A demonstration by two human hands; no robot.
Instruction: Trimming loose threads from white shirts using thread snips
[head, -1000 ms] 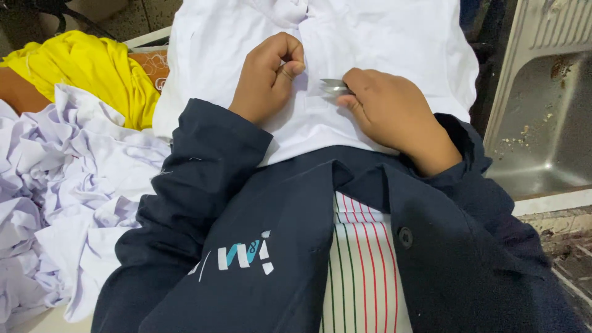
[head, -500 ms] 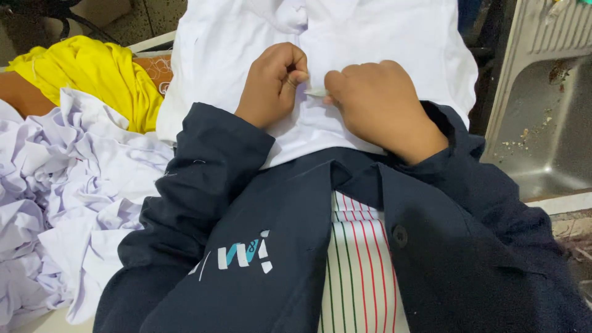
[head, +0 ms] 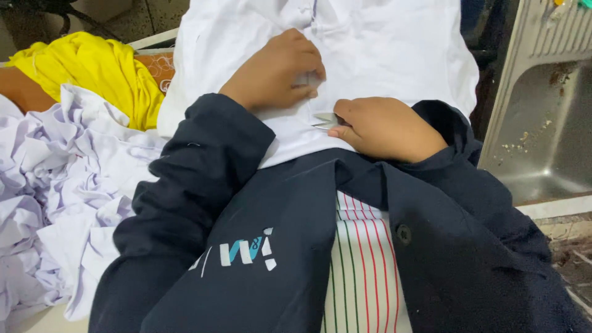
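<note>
Since half a second ago the hands have drawn apart: the small metal snips (head: 324, 120) that were hidden between them now show their tips again, much as a second ago.

Landmark: white shirt (head: 394, 55). Near to far:

- Nearest the camera, below the shirt: dark navy jacket (head: 296, 246), open over a striped shirt (head: 364, 271) with red and green lines. Both sleeves run up onto the white shirt.
- Right hand (head: 385, 128) rests on the lower edge of the white shirt, curled shut round the snips; only the blade tips poke out to the left. Can't tell if the blades are open or closed.
- Left hand (head: 277, 71) lies just above and left of the snips, fingers bent, thumb and fingertips pinching or pressing the shirt cloth near the front placket. Can't tell whether a thread is between them.
- Left of the shirt: a heap of crumpled pale lilac-white cloth (head: 55, 203); beyond it a yellow garment (head: 92, 68).
- Right of the shirt: steel sink (head: 542, 135) with crumbs in the basin.

Progress, my read: looks like thread trimming on the shirt front, mid-way. Snips sit at the cloth, tips touching or just off it, no cut visible. No loose threads that I can make out, so how much is left is unclear.
</note>
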